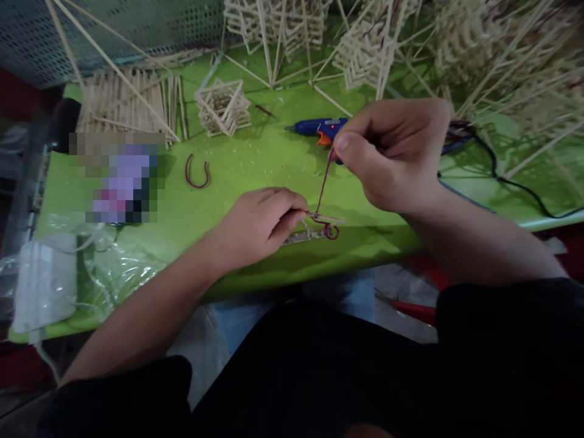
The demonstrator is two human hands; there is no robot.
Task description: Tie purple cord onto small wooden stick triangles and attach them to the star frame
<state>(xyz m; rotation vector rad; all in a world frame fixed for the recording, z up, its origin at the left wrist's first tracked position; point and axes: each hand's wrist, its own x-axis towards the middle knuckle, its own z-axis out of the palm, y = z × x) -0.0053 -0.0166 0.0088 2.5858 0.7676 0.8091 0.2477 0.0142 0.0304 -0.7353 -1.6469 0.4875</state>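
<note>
Near the table's front edge, my left hand (262,225) pinches the end of a thin wooden stick (332,219). A purple cord (323,185) is looped around the stick beside my left fingertips and runs up, pulled straight, to my right hand (395,155). Thumb and forefinger of that hand are closed on the cord's upper part. The cord's other end curls loosely (333,231) below the stick. Under the stick lies a flat, pale strip (303,237), partly hidden by my left hand. A blue glue gun (314,126) with an orange trigger and a lit red light lies behind my right hand.
A short purple cord piece (198,172) and a small stacked-stick frame (223,108) lie beyond my left hand. Loose sticks (123,97) are at the back left, larger stick structures (360,52) at the back right. A black cable (493,161) and white power adapter (45,280) flank them.
</note>
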